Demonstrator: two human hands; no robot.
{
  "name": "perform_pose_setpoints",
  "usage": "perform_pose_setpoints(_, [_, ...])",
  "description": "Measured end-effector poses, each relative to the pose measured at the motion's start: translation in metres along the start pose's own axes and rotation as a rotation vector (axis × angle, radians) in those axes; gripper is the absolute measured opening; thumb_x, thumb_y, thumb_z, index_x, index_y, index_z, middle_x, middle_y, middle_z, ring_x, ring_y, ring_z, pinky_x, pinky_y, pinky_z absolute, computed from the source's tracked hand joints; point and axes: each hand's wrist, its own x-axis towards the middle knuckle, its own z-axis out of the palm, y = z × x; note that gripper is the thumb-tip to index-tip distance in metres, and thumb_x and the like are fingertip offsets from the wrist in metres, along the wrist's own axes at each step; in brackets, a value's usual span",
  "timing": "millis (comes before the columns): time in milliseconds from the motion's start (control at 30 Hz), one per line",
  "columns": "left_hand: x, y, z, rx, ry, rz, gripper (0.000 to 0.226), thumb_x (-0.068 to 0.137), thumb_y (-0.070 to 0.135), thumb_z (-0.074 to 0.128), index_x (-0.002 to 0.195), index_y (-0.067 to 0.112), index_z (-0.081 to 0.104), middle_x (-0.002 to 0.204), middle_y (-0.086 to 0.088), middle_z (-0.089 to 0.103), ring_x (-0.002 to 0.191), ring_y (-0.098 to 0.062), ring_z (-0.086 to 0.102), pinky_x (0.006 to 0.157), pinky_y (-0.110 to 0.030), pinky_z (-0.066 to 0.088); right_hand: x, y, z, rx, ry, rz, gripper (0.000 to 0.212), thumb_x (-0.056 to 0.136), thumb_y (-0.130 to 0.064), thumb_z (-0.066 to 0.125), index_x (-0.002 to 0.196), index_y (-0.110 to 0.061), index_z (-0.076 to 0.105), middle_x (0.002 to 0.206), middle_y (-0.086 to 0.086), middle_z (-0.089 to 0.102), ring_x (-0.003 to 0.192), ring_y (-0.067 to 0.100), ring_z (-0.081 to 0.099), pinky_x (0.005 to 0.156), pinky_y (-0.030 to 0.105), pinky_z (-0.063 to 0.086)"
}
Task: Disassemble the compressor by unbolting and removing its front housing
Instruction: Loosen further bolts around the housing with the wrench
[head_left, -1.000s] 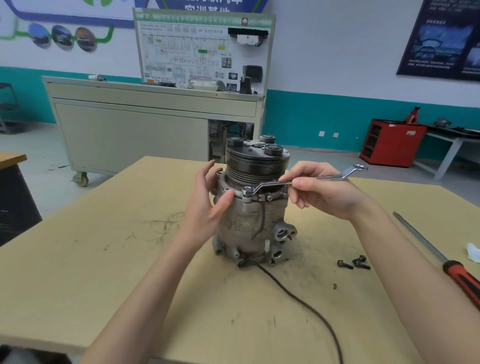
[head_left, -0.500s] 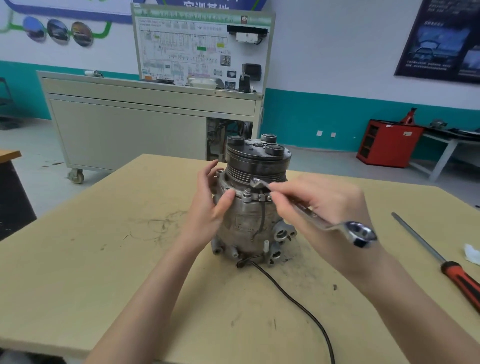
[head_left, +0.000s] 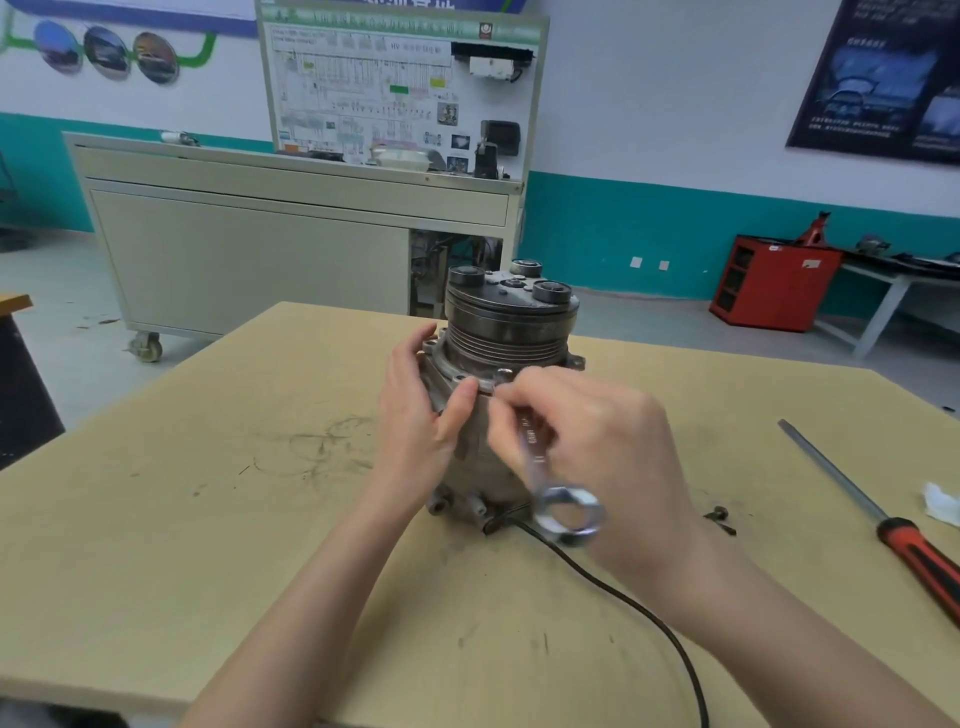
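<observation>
Head view, asker here: why's your compressor (head_left: 475, 467) standing on end in the middle of the table (head_left: 208, 519), pulley (head_left: 511, 332) up?

Reply: That puts the front housing flange (head_left: 452, 371) and its bolt (head_left: 503, 373) facing you, just under the pulley grooves. Your left hand (head_left: 415, 415) wraps the body right below that flange, thumb across the front, fingers round the far side. I'd guess that's so it can't spin when you pull.

Asker: And the right?

Reply: Your right hand (head_left: 597, 441) has the ring wrench (head_left: 535, 457) pinched by the shank, fingers curled, free ring end dangling toward you. The working end is behind your fingertips next to that bolt, so I can't tell if it's seated. Choked up that close you get little leverage, so it reads like spinning out a bolt that's loose. A couple of loose bolts (head_left: 719, 519) lie right of the base, so part of the job looks done. The screwdriver (head_left: 883, 519) is well off to the right, maybe for prying later. Mind the black wire (head_left: 623, 597) trailing toward you.
</observation>
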Motion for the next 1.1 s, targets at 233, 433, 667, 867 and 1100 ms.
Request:
perform_pose_setpoints(233, [-0.001, 0.000, -0.001, 0.022, -0.009, 0.013, 0.056, 0.079, 0.055, 0.046, 0.129, 0.032, 0.030, 0.127, 0.004, 0.045, 0.121, -0.014, 0.046, 0.107, -0.039, 0.038, 0.003, 0.089, -0.019, 0.932, -0.325, 0.501, 0.025, 0.082, -0.006, 0.057, 0.089, -0.019, 0.077, 0.062, 0.006, 0.065, 0.055, 0.014, 0.059, 0.051, 0.021, 0.048])
perform_pose_setpoints(433, [0.000, 0.000, -0.002, 0.031, -0.013, 0.016, 0.055, 0.079, 0.054, 0.045, 0.128, 0.035, 0.029, 0.126, 0.005, 0.045, 0.120, -0.015, 0.047, 0.107, -0.045, 0.038, 0.026, 0.121, 0.004, 1.384, -0.403, 0.711, 0.013, 0.066, -0.012, 0.081, 0.072, -0.016, 0.070, 0.048, 0.001, 0.055, 0.040, 0.008, 0.046, 0.041, 0.016, 0.038])
perform_pose_setpoints(667, [-0.001, 0.000, -0.001, 0.035, -0.016, -0.006, 0.063, 0.078, 0.058, 0.045, 0.132, 0.030, 0.030, 0.129, 0.005, 0.044, 0.122, -0.015, 0.045, 0.108, -0.047, 0.036, 0.012, 0.089, -0.017, 1.277, -0.140, 0.688, 0.020, 0.084, -0.020, 0.059, 0.087, -0.009, 0.076, 0.078, 0.012, 0.073, 0.071, 0.021, 0.072, 0.061, 0.019, 0.055])
perform_pose_setpoints(867, [-0.001, -0.003, -0.001, 0.043, -0.013, 0.006, 0.065, 0.080, 0.056, 0.046, 0.136, 0.025, 0.031, 0.130, 0.004, 0.043, 0.125, -0.018, 0.045, 0.108, -0.049, 0.036, -0.010, 0.041, -0.006, 0.668, 0.150, 0.310, 0.017, 0.095, -0.024, 0.050, 0.096, -0.016, 0.065, 0.077, 0.002, 0.072, 0.071, 0.016, 0.071, 0.067, 0.026, 0.057])
perform_pose_setpoints(1100, [-0.001, -0.003, 0.000, 0.046, -0.001, 0.011, 0.070, 0.080, 0.056, 0.046, 0.139, 0.019, 0.034, 0.129, 0.005, 0.043, 0.123, -0.014, 0.044, 0.108, -0.044, 0.036, -0.036, 0.025, 0.013, 0.591, 0.188, 0.253, 0.014, 0.095, -0.023, 0.047, 0.103, -0.021, 0.058, 0.082, -0.006, 0.068, 0.078, 0.004, 0.068, 0.071, 0.022, 0.056])
